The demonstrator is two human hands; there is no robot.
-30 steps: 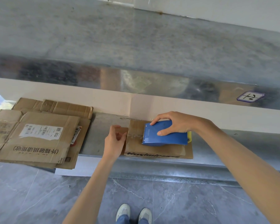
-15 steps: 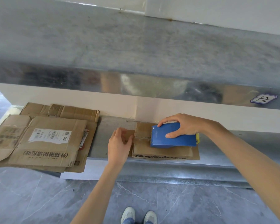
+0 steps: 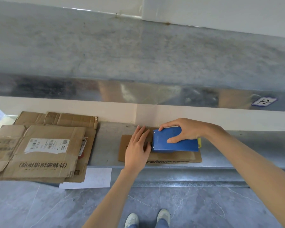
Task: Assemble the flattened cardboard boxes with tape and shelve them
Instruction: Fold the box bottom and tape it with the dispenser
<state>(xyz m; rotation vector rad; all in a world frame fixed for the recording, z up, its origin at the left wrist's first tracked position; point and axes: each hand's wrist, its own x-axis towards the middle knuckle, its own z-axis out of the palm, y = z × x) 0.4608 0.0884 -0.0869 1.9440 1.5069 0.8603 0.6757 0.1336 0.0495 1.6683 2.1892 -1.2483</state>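
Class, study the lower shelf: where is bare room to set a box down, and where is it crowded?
Bare: the lower shelf strip between the flattened stack and the small box; the stretch right of that box; the upper shelf. Crowded: the small box, under left hand, right hand and tape dispenser.

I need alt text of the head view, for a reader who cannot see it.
A person's right hand grips a blue tape dispenser on a small cardboard box lying on a metal shelf, while the left hand presses flat on the box. A stack of flattened boxes lies to the left.
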